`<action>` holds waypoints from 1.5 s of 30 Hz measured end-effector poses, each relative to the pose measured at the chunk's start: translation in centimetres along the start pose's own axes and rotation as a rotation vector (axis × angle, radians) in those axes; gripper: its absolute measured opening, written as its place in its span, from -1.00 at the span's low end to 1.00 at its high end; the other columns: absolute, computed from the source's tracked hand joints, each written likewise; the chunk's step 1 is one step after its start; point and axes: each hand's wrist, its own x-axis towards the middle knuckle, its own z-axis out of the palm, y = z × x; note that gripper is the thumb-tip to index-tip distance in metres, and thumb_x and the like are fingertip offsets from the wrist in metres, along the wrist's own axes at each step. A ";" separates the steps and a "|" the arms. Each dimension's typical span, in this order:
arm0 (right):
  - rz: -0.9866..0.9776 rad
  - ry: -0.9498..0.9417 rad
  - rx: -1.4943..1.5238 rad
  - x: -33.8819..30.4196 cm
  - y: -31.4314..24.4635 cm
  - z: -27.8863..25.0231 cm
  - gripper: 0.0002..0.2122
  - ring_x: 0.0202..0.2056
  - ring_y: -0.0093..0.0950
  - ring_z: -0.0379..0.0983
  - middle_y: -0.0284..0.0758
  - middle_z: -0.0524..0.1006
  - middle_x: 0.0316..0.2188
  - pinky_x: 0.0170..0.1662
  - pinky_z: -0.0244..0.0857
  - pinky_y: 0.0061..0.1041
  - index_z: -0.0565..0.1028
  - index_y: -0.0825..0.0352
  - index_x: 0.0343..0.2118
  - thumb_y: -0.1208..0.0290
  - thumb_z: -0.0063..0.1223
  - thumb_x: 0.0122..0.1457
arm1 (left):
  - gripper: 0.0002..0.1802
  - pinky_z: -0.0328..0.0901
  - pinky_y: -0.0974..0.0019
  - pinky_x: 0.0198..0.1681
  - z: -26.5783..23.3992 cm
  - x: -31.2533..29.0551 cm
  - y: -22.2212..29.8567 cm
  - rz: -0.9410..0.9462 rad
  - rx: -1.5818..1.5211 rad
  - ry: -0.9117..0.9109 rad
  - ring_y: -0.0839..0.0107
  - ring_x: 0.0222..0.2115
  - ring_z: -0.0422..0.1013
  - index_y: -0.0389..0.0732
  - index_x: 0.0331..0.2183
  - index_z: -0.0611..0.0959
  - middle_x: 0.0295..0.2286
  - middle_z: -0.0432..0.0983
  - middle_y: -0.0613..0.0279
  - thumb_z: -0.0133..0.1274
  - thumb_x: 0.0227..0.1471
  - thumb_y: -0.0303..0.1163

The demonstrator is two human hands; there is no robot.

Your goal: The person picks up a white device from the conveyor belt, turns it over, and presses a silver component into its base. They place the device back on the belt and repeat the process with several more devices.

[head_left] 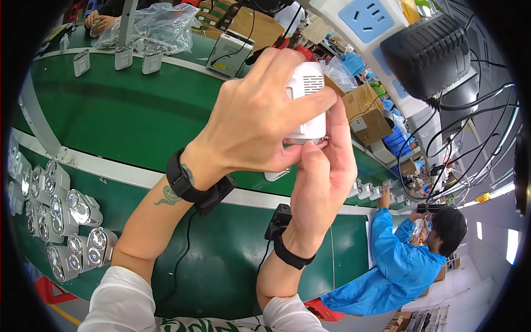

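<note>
Both my hands hold a small white device (313, 119) with a slotted grille, raised over the green conveyor belt (127, 110). My left hand (265, 105) wraps its left side, with one finger laid across its front. From below and the right, my right hand (326, 166) grips it, the thumb at its lower end. My fingers hide much of it. Under my hands, a similar white piece (277, 175) partly shows on the belt. To my left, several white devices with shiny round tops (84, 208) stand in a group on the green table (221, 249).
More white devices (123, 57) line the belt's far edge near a clear plastic bag (160, 27). A power strip (368, 25) with black adapters (431, 55) and hanging cables sits upper right. A co-worker in a blue smock (398, 260) works at right. Cardboard boxes (368, 113) stand beyond.
</note>
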 end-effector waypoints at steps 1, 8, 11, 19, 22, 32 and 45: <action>-0.005 0.016 -0.039 0.0 -0.2 0.2 -0.41 0.00 -0.55 0.37 -0.16 0.29 0.24 0.08 0.26 -0.55 0.11 0.52 0.30 0.72 -0.13 0.16 | -0.34 0.42 0.22 -0.41 0.0 0.1 0.0 -0.002 -0.004 -0.002 0.07 -0.20 0.42 0.06 -0.19 0.67 -0.15 0.41 0.03 0.34 -0.56 -0.19; -0.014 0.039 -0.038 -0.5 0.1 0.3 -0.41 0.01 -0.51 0.38 -0.11 0.29 0.22 0.08 0.27 -0.54 0.10 0.51 0.30 0.74 -0.17 0.15 | -0.36 0.43 0.22 -0.43 -0.1 -0.3 0.6 -0.067 -0.022 -0.025 0.08 -0.19 0.43 0.06 -0.20 0.67 -0.14 0.42 0.05 0.33 -0.56 -0.25; -0.042 0.110 -0.160 0.1 0.9 0.6 -0.47 -0.03 -0.46 0.45 0.01 0.31 0.18 -0.07 0.37 -0.62 0.16 0.62 0.24 0.68 -0.22 0.15 | -0.38 0.43 0.22 -0.41 0.8 -0.8 0.3 -0.110 -0.033 0.003 0.08 -0.17 0.43 0.06 -0.20 0.68 -0.14 0.42 0.06 0.31 -0.53 -0.27; 0.044 0.081 0.088 2.0 4.2 -0.4 -0.49 0.02 -0.44 0.40 -0.05 0.39 0.10 0.08 0.30 -0.47 0.14 0.53 0.27 0.64 -0.19 0.23 | -0.51 0.43 0.21 -0.33 1.7 -1.2 -1.5 -0.186 0.059 -0.143 0.04 -0.18 0.44 0.03 -0.21 0.68 -0.17 0.43 0.00 0.26 -0.36 -0.32; 0.088 -0.008 0.199 1.4 2.2 -1.5 -0.49 0.09 -0.43 0.34 -0.06 0.33 0.18 0.12 0.26 -0.45 0.17 0.49 0.27 0.57 -0.08 0.26 | -0.60 0.43 0.23 -0.29 1.1 -0.9 -0.6 -0.309 -0.106 -0.110 0.14 -0.23 0.49 -0.08 -0.20 0.67 -0.17 0.46 0.05 0.22 -0.21 -0.31; -0.115 0.002 -0.126 1.5 2.1 -0.6 -0.40 0.17 -0.35 0.27 -0.10 0.21 0.26 0.17 0.21 -0.37 0.20 0.47 0.26 0.48 0.18 0.19 | -0.30 0.32 0.32 -0.03 2.1 -0.7 -0.3 -0.742 -1.384 -0.162 0.37 -0.12 0.42 -0.31 0.12 0.38 -0.04 0.40 0.14 0.07 0.06 -0.07; -0.357 0.094 -0.222 0.8 1.3 -0.1 -0.34 0.21 -0.24 0.23 0.01 0.21 0.25 0.22 0.13 -0.30 0.24 0.51 0.22 0.49 0.26 0.05 | 0.16 0.16 0.28 0.19 1.7 -0.3 1.9 -0.651 -1.528 -0.159 0.24 0.14 0.25 -0.30 0.31 0.01 0.15 0.21 0.02 0.14 -0.08 0.17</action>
